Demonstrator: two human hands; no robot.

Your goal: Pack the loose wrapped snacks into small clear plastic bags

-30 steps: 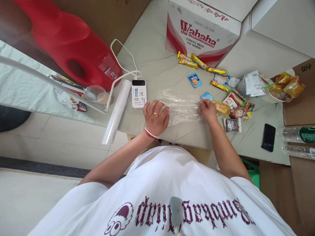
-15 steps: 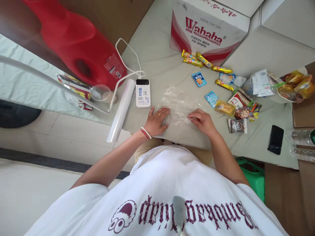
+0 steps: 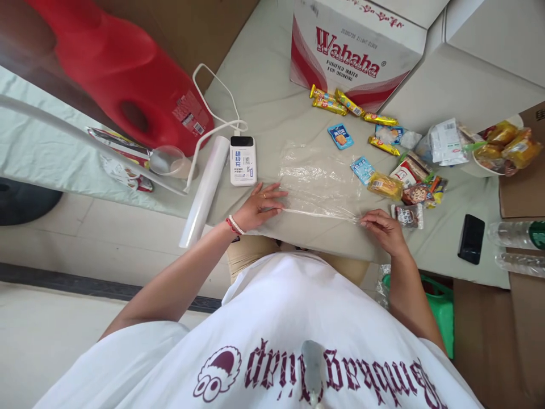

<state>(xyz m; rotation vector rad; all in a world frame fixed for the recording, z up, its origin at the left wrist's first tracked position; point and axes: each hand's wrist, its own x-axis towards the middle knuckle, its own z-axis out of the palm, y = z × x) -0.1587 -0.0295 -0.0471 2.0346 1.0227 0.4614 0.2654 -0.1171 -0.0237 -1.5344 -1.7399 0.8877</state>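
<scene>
Hands at bench (image 3: 264, 96) edge, seen from above. Clear plastic film (image 3: 319, 179) lies flat on the bench btwn them, near edge drawn taut. Left hand (image 3: 259, 205) pins one end, palm down, grip released. Right hand (image 3: 385, 226) pinches the other end. Likely risk: thin film tears or slips free under a harder pull, or catches the snack packets (image 3: 385, 186) just beside it.

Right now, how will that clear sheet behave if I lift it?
Probably floppy: the sheet lies wrinkled on the table. Likely very light, since the table shows through. It may slide: the left hand pins it while the right hand pinches its edge.
</scene>
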